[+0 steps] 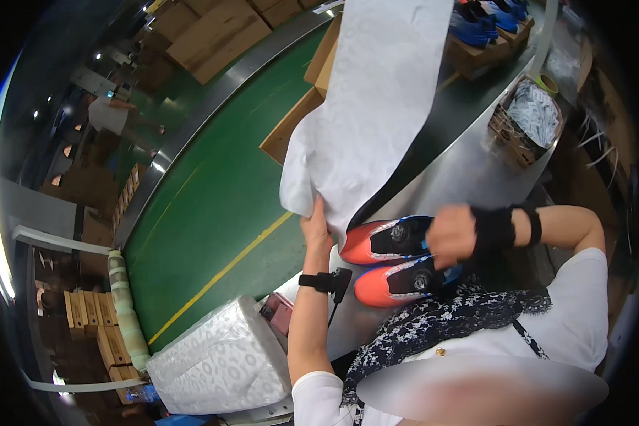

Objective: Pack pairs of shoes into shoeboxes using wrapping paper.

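Observation:
My left hand (316, 226) pinches the near edge of a long white sheet of wrapping paper (376, 92), its thumb on top. The sheet stretches away from me, and its near left corner curls. Two orange-red shoes with black tongues lie side by side in front of me: a far shoe (360, 242) and a near shoe (376, 285). The paper's near end reaches the far shoe's toe. Over the shoes' heel ends is my right hand (451, 236), smeared by motion. Its fingers are too blurred to read, and it partly hides the shoes.
A plastic-wrapped stack of patterned paper (216, 355) lies at lower left. Beyond my left hand, an open cardboard box (291, 128) sits partly under the sheet on the green conveyor belt (213, 227). A basket of small white packets (525, 121) stands on the metal table (468, 156).

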A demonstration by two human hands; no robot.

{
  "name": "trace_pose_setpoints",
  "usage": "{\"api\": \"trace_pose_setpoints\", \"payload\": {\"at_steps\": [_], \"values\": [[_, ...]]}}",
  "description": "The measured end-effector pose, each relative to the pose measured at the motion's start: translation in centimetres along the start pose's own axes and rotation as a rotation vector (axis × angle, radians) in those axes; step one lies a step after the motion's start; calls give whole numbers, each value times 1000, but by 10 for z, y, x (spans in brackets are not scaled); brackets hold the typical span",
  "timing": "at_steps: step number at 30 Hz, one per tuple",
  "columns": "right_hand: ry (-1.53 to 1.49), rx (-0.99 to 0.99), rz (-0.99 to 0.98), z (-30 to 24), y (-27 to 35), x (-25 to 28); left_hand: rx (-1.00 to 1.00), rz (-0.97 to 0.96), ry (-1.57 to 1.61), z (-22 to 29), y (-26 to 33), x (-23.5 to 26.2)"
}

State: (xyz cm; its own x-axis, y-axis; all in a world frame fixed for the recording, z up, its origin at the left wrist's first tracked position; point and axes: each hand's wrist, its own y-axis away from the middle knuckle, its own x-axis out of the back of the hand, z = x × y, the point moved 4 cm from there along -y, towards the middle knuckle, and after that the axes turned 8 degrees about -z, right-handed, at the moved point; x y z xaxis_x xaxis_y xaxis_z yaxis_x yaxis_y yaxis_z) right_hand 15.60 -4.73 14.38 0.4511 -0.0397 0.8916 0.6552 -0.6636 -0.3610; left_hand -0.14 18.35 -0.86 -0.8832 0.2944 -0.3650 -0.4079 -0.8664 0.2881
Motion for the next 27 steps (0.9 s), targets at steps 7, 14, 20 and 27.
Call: {"api": "trace_pose_setpoints", "payload": {"at_steps": [7, 14, 20, 27], "values": [[106, -209, -566, -39, 32, -55, -154, 110, -232, 16, -12, 4], [327, -120, -329, -36, 29, -65, -220, 222, -425, 27, -9, 59], [35, -254, -440, 6, -41, 11, -282, 189, -522, 50, -4, 82], [-763, -780, 285, 115, -91, 63, -250, 227, -558, 84, 1, 104]]}}
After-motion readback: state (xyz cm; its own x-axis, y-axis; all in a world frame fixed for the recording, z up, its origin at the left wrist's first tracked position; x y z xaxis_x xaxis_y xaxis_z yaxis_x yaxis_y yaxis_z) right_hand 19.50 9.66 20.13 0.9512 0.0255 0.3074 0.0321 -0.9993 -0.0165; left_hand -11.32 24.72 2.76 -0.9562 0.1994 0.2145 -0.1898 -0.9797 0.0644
